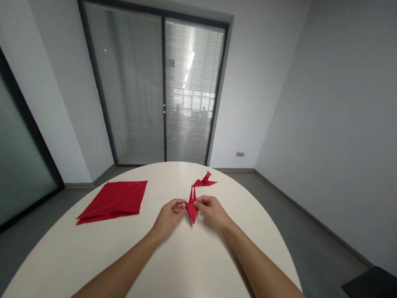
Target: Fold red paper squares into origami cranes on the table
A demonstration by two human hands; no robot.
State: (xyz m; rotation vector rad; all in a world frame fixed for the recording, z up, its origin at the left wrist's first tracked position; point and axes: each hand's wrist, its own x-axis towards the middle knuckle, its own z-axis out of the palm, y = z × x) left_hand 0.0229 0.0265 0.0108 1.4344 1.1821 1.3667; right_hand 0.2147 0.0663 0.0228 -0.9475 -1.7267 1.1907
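Note:
A small piece of red folded paper is held between my hands, with two narrow points upward and a wider point toward me. My left hand pinches its left edge with curled fingers. On the other side, my right hand grips the right edge, thumb lying on the paper's face. Just beyond it, a red origami crane rests on the table, its wings spread. The fingertips partly cover the edges of the folded paper.
Several large red paper sheets lie stacked at the left of the round white table. Behind the table are glass doors with blinds. A black object, perhaps a chair, stands at lower right.

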